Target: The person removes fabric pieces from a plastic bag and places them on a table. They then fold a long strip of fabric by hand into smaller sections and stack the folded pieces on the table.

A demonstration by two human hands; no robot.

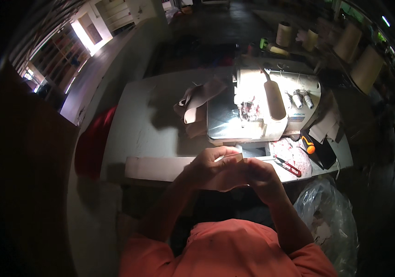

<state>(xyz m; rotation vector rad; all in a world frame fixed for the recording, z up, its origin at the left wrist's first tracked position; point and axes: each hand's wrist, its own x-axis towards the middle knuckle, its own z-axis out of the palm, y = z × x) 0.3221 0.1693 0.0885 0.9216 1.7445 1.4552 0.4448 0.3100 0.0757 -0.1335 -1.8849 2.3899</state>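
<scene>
You've got both hands pinched shut on the pale fabric piece, left hand and right hand touching, just near of the sewing machine.

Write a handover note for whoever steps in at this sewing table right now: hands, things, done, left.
Left hand: closed on the near end of a pale fabric strip, at the table's front edge.
Right hand: pinching the same piece beside the left hand; both hands meet just in front of the body.
The strip runs off to the left along the table edge.
Sewing machine stands behind the hands, lit; nothing lies under its needle as far as can be seen.
Loose fabric pieces lie left of the machine. Red snips lie right of the hands.
Done: strip picked up.
Left: strip not yet at the machine.
</scene>
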